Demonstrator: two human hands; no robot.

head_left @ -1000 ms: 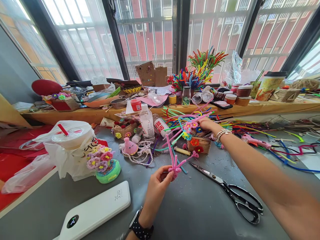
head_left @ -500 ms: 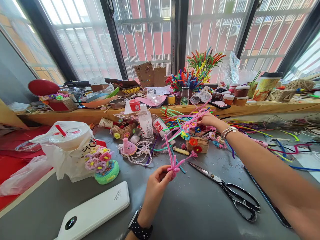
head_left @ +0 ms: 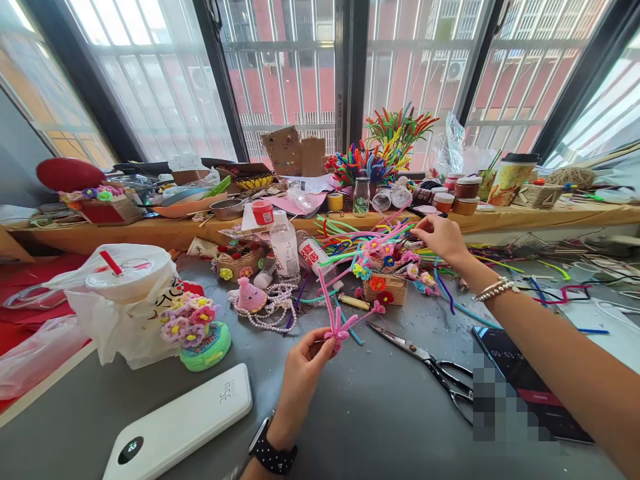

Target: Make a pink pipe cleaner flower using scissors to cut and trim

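My left hand (head_left: 306,363) pinches a pink pipe-cleaner flower (head_left: 337,333) by its base, above the table's middle. Its long pink stems stick up and out to the right. My right hand (head_left: 443,237) reaches over the pile of coloured pipe cleaners (head_left: 345,233) at the back. Thumb and fingers are closed together at the pile's right end; what lies between the fingertips is too small to make out. Just below that hand stands a small woven basket (head_left: 395,291) with pipe-cleaner flowers (head_left: 381,257). Black-handled scissors (head_left: 417,350) lie on the table between the hands.
A white power bank (head_left: 185,417) and a yarn-green flower pot (head_left: 206,347) are at left, beside a bagged drink cup (head_left: 130,283). Bottles (head_left: 285,248) and bead strings (head_left: 273,313) lie behind the left hand. A phone (head_left: 530,383) lies under my right forearm.
My right hand has moved rightward along the pile, away from the pink pipe cleaners. The left hand keeps its hold on the pink flower. The view has shifted slightly, showing the phone's screen.
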